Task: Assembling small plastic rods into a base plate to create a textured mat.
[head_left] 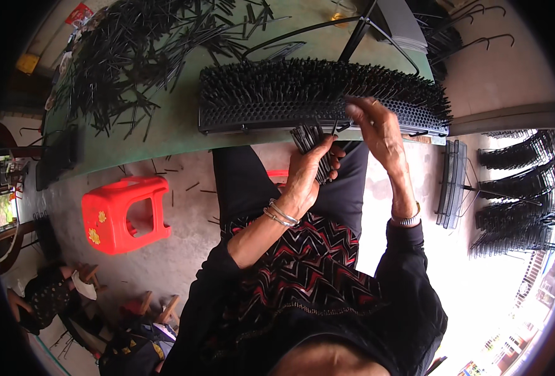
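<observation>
My left hand (309,166) is wrapped round a bundle of thin black sticks (307,138), held just below the table's near edge. Above it stands a long black rack (265,116) with rows of round holes. Many black sticks (271,81) stand upright in its far rows, while the holes of the near rows show bare. My right hand (381,128) is over the near rows, right of the bundle, with bent fingers. Its fingertips are smeared by motion, so I cannot make out whether they hold a stick.
The green table (164,135) carries a big loose heap of black sticks (127,56) on its left. A red plastic stool (127,213) stands on the floor at left. Racks with dark rods (519,188) stand at right. Another person (48,297) is at lower left.
</observation>
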`<move>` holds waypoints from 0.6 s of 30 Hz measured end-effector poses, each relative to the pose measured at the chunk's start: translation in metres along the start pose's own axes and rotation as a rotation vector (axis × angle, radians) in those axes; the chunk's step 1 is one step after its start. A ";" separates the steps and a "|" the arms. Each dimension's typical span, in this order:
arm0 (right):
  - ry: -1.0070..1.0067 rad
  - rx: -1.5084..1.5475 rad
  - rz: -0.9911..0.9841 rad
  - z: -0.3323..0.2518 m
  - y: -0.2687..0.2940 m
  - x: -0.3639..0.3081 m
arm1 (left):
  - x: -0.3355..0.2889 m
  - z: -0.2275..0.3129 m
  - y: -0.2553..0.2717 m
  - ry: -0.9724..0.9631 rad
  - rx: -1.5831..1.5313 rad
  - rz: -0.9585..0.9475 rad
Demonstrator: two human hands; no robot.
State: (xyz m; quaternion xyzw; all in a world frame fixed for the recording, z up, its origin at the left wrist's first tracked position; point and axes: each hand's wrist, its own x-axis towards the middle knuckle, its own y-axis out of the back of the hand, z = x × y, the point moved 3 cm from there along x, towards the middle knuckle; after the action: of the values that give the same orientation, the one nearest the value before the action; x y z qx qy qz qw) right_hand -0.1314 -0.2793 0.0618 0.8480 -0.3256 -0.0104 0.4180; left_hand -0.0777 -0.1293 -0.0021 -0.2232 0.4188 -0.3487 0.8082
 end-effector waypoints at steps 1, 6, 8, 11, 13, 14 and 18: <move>-0.180 0.230 -0.252 0.001 -0.005 -0.008 | -0.001 0.001 -0.001 0.003 0.041 -0.001; -0.301 0.475 -0.228 -0.001 -0.003 -0.021 | -0.006 0.003 -0.009 0.075 0.125 -0.024; -0.285 0.475 -0.121 0.006 -0.001 -0.020 | -0.007 0.005 -0.011 0.100 0.148 -0.024; -0.212 0.409 0.097 0.005 0.007 -0.014 | 0.000 0.003 -0.003 0.063 0.092 -0.024; -0.075 0.183 0.353 0.001 0.014 -0.005 | 0.008 -0.002 0.002 0.059 0.047 -0.003; -0.055 0.116 0.384 0.009 0.010 -0.002 | 0.009 -0.002 0.003 0.047 0.013 0.026; 0.033 0.066 0.438 0.013 0.001 0.009 | 0.019 -0.010 0.015 0.013 -0.027 0.072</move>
State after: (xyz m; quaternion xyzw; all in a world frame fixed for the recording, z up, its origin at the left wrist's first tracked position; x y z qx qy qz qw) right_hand -0.1287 -0.2937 0.0569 0.7703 -0.4955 0.1052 0.3873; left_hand -0.0730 -0.1350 -0.0274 -0.2164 0.4366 -0.3151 0.8144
